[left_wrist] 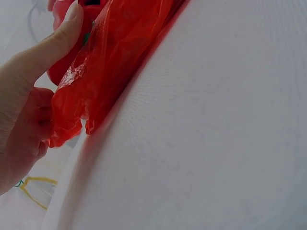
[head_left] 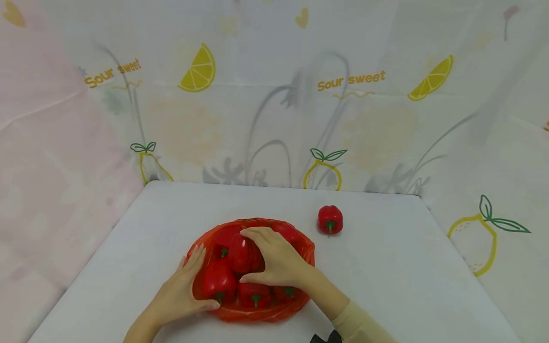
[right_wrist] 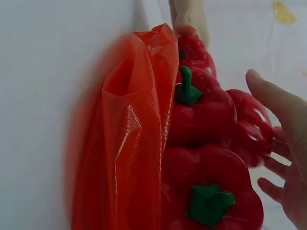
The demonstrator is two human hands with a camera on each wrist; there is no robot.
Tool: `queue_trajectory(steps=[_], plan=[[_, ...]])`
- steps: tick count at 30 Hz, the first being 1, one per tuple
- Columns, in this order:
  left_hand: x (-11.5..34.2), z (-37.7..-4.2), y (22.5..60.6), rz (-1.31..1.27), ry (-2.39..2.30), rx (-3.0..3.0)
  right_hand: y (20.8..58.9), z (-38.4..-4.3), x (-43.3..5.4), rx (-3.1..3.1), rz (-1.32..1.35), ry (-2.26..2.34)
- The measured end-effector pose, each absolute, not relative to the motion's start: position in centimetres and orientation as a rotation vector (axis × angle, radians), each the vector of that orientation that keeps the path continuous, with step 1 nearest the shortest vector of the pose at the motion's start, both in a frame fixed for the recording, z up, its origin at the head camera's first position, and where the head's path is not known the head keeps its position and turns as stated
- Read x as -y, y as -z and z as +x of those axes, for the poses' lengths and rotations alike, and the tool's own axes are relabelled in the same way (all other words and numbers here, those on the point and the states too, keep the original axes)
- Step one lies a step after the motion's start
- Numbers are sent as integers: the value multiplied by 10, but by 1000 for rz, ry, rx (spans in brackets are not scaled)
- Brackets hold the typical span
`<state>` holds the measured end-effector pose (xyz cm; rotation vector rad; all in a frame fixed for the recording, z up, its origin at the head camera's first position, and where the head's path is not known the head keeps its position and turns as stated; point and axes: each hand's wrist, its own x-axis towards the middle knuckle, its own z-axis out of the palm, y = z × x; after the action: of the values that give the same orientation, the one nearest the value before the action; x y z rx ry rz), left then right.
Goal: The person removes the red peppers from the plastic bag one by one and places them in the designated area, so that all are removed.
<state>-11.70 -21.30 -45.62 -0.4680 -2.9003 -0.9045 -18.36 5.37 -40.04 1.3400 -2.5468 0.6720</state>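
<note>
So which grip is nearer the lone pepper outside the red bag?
Right: the right grip is over the peppers in the red bag, left of the lone pepper; the left grip is at the bag's left side, farther off.

- Several peppers (head_left: 218, 282) lie in the bag (head_left: 257, 314) on the table (head_left: 407, 276).
- Right of the bag, toward the far edge, lies one lone pepper (head_left: 330, 216).
- Beyond this edge is a cloth (head_left: 274, 119).

Seven-plus peppers (head_left: 330, 216), one bag (head_left: 253, 314)
</note>
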Motion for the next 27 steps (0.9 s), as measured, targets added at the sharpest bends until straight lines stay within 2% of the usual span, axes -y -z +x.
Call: queue_trajectory(steps=[16, 27], plan=[[212, -117, 458, -468, 872, 2900, 415, -187, -33, 2584, 1245, -632], [213, -117, 458, -457, 863, 2910, 416, -186, -39, 2528, 1140, -833]])
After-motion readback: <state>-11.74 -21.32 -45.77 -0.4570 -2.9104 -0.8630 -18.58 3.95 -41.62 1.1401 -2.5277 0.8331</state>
